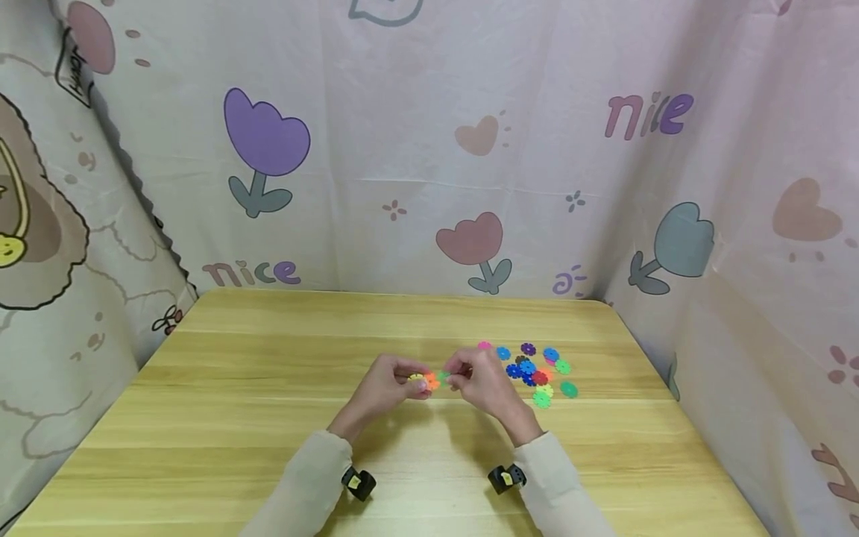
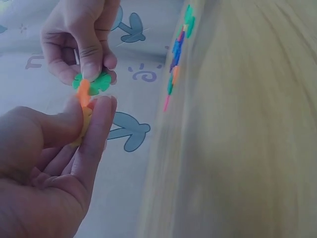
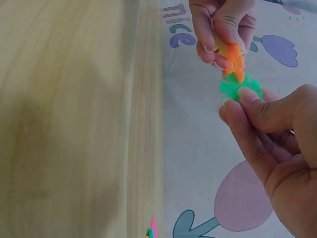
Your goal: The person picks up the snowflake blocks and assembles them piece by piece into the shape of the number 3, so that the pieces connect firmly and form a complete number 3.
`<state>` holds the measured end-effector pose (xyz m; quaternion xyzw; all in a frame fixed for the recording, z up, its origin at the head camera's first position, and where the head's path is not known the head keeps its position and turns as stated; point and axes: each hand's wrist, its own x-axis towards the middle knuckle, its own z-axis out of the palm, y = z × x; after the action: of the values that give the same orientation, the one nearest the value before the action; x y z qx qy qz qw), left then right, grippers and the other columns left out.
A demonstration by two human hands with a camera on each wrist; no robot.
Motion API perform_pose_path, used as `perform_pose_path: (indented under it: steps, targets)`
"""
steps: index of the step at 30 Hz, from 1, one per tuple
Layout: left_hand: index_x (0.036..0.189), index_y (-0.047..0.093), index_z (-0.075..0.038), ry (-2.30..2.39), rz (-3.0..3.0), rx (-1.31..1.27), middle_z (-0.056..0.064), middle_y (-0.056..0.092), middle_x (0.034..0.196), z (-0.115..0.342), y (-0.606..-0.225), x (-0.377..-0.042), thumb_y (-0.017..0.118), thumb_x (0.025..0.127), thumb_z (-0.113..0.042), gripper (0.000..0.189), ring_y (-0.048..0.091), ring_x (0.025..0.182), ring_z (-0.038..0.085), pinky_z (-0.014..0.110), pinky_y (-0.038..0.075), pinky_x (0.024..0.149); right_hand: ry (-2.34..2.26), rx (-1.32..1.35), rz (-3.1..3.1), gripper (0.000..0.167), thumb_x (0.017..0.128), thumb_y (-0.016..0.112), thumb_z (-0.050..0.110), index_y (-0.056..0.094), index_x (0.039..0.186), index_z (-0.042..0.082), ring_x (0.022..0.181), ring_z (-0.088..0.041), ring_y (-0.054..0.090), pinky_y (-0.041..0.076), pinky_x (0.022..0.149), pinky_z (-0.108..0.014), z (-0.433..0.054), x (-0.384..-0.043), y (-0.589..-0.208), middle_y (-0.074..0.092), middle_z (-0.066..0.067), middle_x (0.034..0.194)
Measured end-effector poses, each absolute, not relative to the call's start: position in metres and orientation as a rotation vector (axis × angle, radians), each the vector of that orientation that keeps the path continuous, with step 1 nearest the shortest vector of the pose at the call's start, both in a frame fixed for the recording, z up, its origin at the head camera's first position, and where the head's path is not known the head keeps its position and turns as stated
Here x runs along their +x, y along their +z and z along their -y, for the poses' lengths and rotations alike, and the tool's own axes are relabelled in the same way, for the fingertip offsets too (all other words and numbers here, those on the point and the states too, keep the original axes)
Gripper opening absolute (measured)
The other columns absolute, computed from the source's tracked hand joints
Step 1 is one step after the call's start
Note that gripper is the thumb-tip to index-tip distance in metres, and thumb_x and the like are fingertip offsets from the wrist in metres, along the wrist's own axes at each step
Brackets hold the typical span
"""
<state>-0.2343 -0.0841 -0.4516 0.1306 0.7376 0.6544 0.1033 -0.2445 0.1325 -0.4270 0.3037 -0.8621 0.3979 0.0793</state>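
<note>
Left hand (image 1: 396, 379) pinches a yellow, notched, flower-like plastic disc (image 3: 220, 46) between thumb and fingers. An orange notched plastic disc (image 3: 237, 59) projects from that grasp, set at an angle to the yellow one. Right hand (image 1: 485, 379) grasps a bright green, notched, round plastic disc (image 3: 229, 89), thumb on one face, fingers behind. Orange and green meet at their rims; how deeply their slots engage cannot be told. All three discs are between the two hands, above the pale wood-grain tabletop (image 1: 241, 418), with the right hand between them and a scattered group of multicoloured notched discs (image 1: 528, 367).

Fault conditions, as judged from where I stand:

1. Slot misalignment. If green and orange meet off their notches, pressure would probably skid one rim across the other, or bend a tooth.
2. Joint separation. Twisting or levering at the left hand could work orange loose from yellow.
3. Loss of grasp. Green is small and thin; a sudden push could force it from the right fingertips onto the tabletop.
4. Disturbed stock. A wide rightward swing of the right hand could scatter the nearby group.
</note>
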Motion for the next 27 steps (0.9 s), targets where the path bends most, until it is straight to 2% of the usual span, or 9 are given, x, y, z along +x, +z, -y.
perform_pose_path:
  steps: [5,12,22,27]
  targets:
    - [0.120,0.071,0.008,1.899,-2.180,0.463,0.026,0.073,0.116,0.0877,-0.4476,-0.2361,0.067,0.097,0.002,0.024,0.077,0.095,0.034,0.034,0.064,0.083,1.224,0.926,2.577,0.008,0.087,0.077,-0.007,0.076,0.089,0.001,0.065,-0.011,0.066,0.056,0.060,-0.017,-0.1364,-0.2464,-0.4242,0.074,-0.010,0.080]
    - [0.121,0.071,0.007,1.873,-2.187,0.536,0.029,0.073,0.113,0.0898,-0.4455,-0.2353,0.066,0.100,-0.005,0.025,0.074,0.100,0.047,0.046,0.063,0.087,1.264,0.887,2.638,0.009,0.090,0.075,-0.003,0.077,0.095,0.005,0.064,-0.012,0.064,0.055,0.056,-0.021,-0.1395,-0.2489,-0.4233,0.073,-0.006,0.080]
    - [0.120,0.071,0.005,1.882,-2.154,0.564,0.029,0.068,0.125,0.0885,-0.4476,-0.2368,0.070,0.098,-0.008,0.025,0.073,0.098,0.050,0.034,0.064,0.082,1.329,0.879,2.670,0.009,0.092,0.074,-0.002,0.077,0.099,0.003,0.065,-0.015,0.068,0.058,0.059,-0.023,-0.1402,-0.2490,-0.4235,0.074,-0.009,0.082]
    - [0.119,0.072,0.002,1.833,-2.181,0.611,0.025,0.066,0.132,0.0881,-0.4493,-0.2369,0.072,0.096,-0.007,0.025,0.074,0.097,0.045,0.032,0.063,0.083,1.382,0.881,2.690,0.008,0.092,0.074,-0.001,0.077,0.099,0.003,0.066,-0.015,0.069,0.062,0.063,-0.036,-0.1387,-0.2488,-0.4247,0.075,-0.009,0.083]
